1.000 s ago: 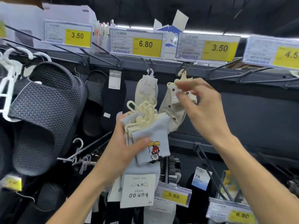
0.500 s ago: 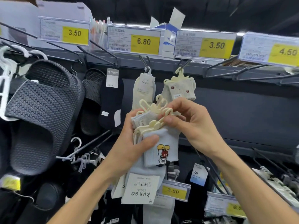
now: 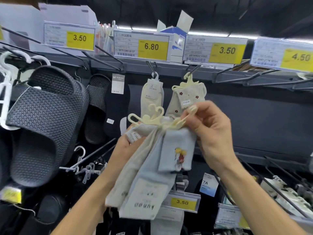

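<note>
The right hand [image 3: 213, 131] is mostly closed. Its thumb and forefinger pinch the hook end of a cream hanger [image 3: 183, 118] at the upper right corner of the bundle of socks [image 3: 149, 167], and the other fingers curl loosely beside the bundle's right edge. The left hand [image 3: 121, 147] grips the bundle from its left side and from behind. The fingers are wrapped round the upper part of the bundle and are largely hidden by the fabric.

The bundle hangs between the two hands, in front of the shelf rack and touching no hook. It is made of pale grey and pale blue pairs, fanned out downward. The front pair, on the bundle's right side, is a pale blue sock [image 3: 177, 150] with a small cartoon figure. A white paper label [image 3: 145, 197] sits at the bundle's lower end. More hanger hooks [image 3: 152, 112] stick up from the bundle's top.

Just above the bundle, flowered socks [image 3: 188, 95] hang from a rack hook, with a cream pair [image 3: 152, 97] to their left. Higher above the bundle is a 6.80 price tag [image 3: 152, 46]. Left of the bundle hang black socks [image 3: 116, 107], and farther left a dark slipper [image 3: 44, 116]. Below the bundle's right side is a 3.50 price tag [image 3: 182, 201].
</note>
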`<state>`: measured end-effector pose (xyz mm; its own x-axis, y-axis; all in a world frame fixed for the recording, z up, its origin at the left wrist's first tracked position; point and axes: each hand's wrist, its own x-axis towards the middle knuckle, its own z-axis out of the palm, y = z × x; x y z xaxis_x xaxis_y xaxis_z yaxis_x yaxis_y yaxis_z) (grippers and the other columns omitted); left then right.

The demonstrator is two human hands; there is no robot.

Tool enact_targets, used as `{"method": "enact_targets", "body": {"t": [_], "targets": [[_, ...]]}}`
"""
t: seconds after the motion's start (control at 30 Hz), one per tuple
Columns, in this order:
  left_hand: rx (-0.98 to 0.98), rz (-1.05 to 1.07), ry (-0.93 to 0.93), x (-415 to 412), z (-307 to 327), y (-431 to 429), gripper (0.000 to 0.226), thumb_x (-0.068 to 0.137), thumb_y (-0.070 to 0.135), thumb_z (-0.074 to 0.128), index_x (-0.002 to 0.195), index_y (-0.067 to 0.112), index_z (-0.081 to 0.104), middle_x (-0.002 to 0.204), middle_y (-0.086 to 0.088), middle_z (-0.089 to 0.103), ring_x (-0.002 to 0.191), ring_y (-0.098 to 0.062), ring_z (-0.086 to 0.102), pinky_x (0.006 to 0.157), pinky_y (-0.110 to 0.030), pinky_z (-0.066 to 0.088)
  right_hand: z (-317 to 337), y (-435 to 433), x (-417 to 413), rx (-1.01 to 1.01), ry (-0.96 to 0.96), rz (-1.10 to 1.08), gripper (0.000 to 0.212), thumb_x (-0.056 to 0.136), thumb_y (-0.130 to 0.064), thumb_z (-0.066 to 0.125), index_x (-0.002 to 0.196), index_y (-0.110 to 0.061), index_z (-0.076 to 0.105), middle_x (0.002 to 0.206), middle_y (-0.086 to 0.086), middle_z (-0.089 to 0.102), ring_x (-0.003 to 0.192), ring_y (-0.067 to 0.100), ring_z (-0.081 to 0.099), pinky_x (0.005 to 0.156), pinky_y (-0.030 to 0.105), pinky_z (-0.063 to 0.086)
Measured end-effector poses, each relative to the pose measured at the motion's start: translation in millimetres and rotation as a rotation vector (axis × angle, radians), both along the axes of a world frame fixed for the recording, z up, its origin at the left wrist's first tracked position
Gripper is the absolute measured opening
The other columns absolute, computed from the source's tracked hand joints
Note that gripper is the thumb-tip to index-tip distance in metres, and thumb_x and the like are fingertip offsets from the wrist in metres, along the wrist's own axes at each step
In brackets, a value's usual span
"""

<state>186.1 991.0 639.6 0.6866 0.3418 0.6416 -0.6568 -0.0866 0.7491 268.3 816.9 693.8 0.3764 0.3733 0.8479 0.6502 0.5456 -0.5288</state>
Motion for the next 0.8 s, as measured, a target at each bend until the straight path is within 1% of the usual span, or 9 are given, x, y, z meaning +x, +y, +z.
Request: {"method": "enact_targets", "body": {"t": [0.07, 0.13, 0.23, 0.33, 0.43, 0.5, 0.57, 0.67, 0.8], "targets": [[-0.114, -0.036, -0.034, -2, -6, 7, 0.023, 0.080, 0.011, 0.068, 0.084, 0.031, 0.078, 0.081, 0.005, 0.077, 0.074, -0.006, 0.072, 0.059, -0.017, 0.055, 15, -6, 13, 0.101, 0.120, -0.093, 0.013, 0.077, -0.019, 0.076, 0.087, -0.024, 0.070, 0.081, -0.007, 0.072, 0.073, 0.009, 0.065, 0.071, 0.025, 0.055], [-0.212, -0.043, -0.066, -10, -8, 10, 0.021, 0.071, 0.020, 0.071, 0.091, 0.023, 0.076, 0.089, -0.004, 0.076, 0.080, -0.016, 0.072, 0.062, -0.025, 0.058, 33, -9, 31, 0.137, 0.201, -0.246, 0.018, 0.081, -0.008, 0.077, 0.092, -0.021, 0.071, 0.077, -0.009, 0.073, 0.070, 0.006, 0.066, 0.069, 0.025, 0.054], [-0.231, 0.016, -0.098, -10, -8, 17, 0.017, 0.074, 0.017, 0.065, 0.083, 0.026, 0.076, 0.083, 0.001, 0.075, 0.076, -0.010, 0.072, 0.060, -0.022, 0.057, 60, -7, 58, 0.124, 0.240, -0.417, 0.018, 0.083, -0.003, 0.074, 0.097, -0.013, 0.070, 0.075, -0.006, 0.072, 0.068, 0.006, 0.066, 0.066, 0.023, 0.054], [-0.231, 0.016, -0.105, -11, -5, 18, 0.018, 0.078, 0.015, 0.062, 0.087, 0.024, 0.075, 0.084, 0.002, 0.075, 0.077, -0.010, 0.072, 0.063, -0.021, 0.058, 80, 4, 77, 0.124, 0.196, -0.490, 0.014, 0.084, -0.005, 0.074, 0.090, -0.015, 0.068, 0.080, 0.000, 0.070, 0.071, 0.007, 0.066, 0.067, 0.027, 0.058], [-0.239, 0.024, -0.096, -14, -7, 18, 0.016, 0.078, 0.016, 0.063, 0.087, 0.022, 0.074, 0.084, 0.000, 0.074, 0.077, -0.011, 0.072, 0.062, -0.022, 0.057, 91, 20, 94, 0.084, 0.161, -0.579, 0.014, 0.082, -0.012, 0.078, 0.086, -0.019, 0.067, 0.083, 0.000, 0.071, 0.077, 0.013, 0.068, 0.073, 0.033, 0.061], [-0.220, 0.024, -0.083, -15, -8, 16, 0.014, 0.076, 0.019, 0.066, 0.085, 0.024, 0.075, 0.083, 0.000, 0.074, 0.077, -0.011, 0.072, 0.060, -0.022, 0.057, 95, 31, 101, 0.077, 0.152, -0.622, 0.012, 0.081, -0.016, 0.078, 0.084, -0.019, 0.067, 0.081, -0.004, 0.071, 0.073, 0.006, 0.068, 0.071, 0.029, 0.059], [-0.198, 0.012, -0.068, -17, -9, 13, 0.015, 0.071, 0.026, 0.071, 0.086, 0.025, 0.075, 0.085, -0.001, 0.075, 0.079, -0.012, 0.072, 0.061, -0.022, 0.057, 94, 39, 104, 0.070, 0.121, -0.663, 0.016, 0.085, -0.017, 0.075, 0.078, -0.026, 0.064, 0.079, -0.010, 0.069, 0.069, 0.000, 0.065, 0.070, 0.026, 0.056], [-0.165, -0.009, -0.053, -19, -6, 9, 0.023, 0.070, 0.032, 0.071, 0.091, 0.025, 0.074, 0.090, 0.000, 0.075, 0.085, -0.012, 0.072, 0.064, -0.022, 0.056, 88, 43, 108, 0.062, 0.050, -0.720, 0.021, 0.089, -0.019, 0.069, 0.076, -0.033, 0.060, 0.081, -0.014, 0.066, 0.073, -0.001, 0.061, 0.073, 0.023, 0.052], [-0.120, -0.053, -0.052, -17, -3, 3, 0.027, 0.072, 0.029, 0.071, 0.097, 0.021, 0.071, 0.094, -0.003, 0.073, 0.087, -0.014, 0.070, 0.068, -0.022, 0.056, 88, 47, 109, 0.098, -0.019, -0.765, 0.011, 0.088, -0.019, 0.065, 0.079, -0.025, 0.063, 0.078, -0.017, 0.063, 0.068, -0.013, 0.056, 0.066, 0.006, 0.041]]}}
